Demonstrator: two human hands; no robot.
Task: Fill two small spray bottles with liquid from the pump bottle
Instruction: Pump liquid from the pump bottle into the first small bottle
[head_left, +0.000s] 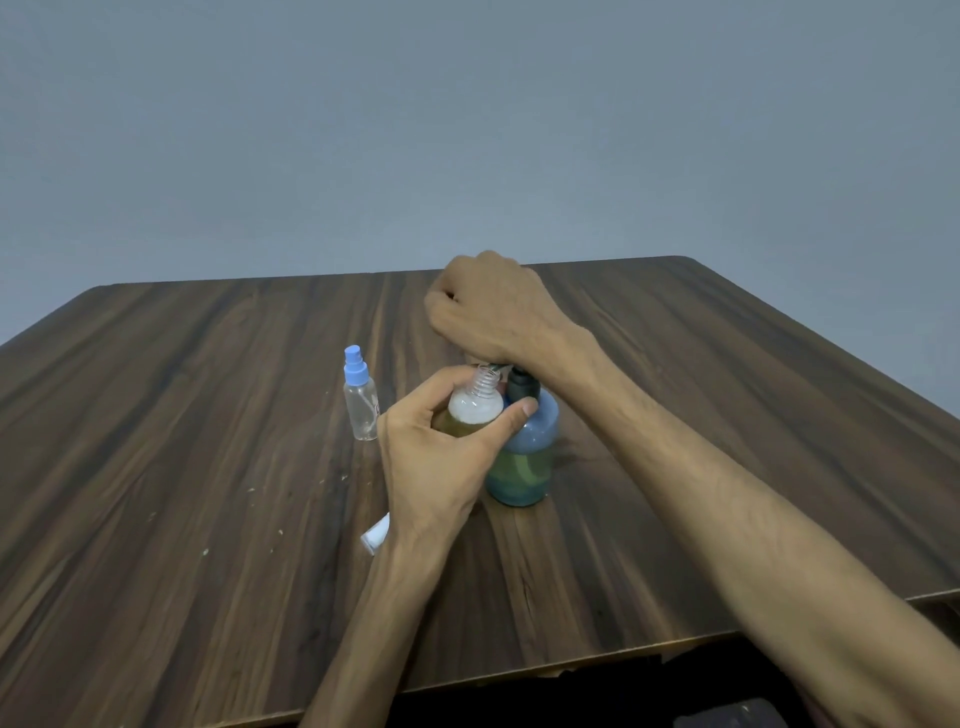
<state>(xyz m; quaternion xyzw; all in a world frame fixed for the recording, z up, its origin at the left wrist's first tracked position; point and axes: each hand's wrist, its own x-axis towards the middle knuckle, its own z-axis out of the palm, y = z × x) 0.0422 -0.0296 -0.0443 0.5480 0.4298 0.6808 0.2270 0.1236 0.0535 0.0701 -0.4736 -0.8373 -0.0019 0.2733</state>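
A person works at a dark wood-grain desk (208, 415), both bare forearms reaching in from its near edge. The left hand (441, 452) grips a small open spray bottle (475, 408) near the middle of the desk; its fingers (410, 410) and thumb curl round the clear body, the thumb tip lying across the front. The bottle's threaded neck is uncovered and points up, and yellowish liquid with a pale foamy layer shows inside it. It is held just beside, and seemingly touching, the pump bottle (524, 467), a rounded blue-tinted bottle standing upright on the desk with greenish liquid in its lower half.

The right hand (488, 306) sits on top of the pump bottle's dark pump head, of which only a part shows beneath the wrist. Its fingers are curled downward on the far side; whether they clasp the pump head or only press it cannot be told. The spout appears to reach over the small bottle's open neck.

Towards the left edge of the desk, near the left hand, a second small spray bottle (360, 397) stands upright, clear, with its blue spray top on. Near the left wrist, closer to the near edge, a small white cap-like piece (376, 538) lies on the desk, partly hidden.
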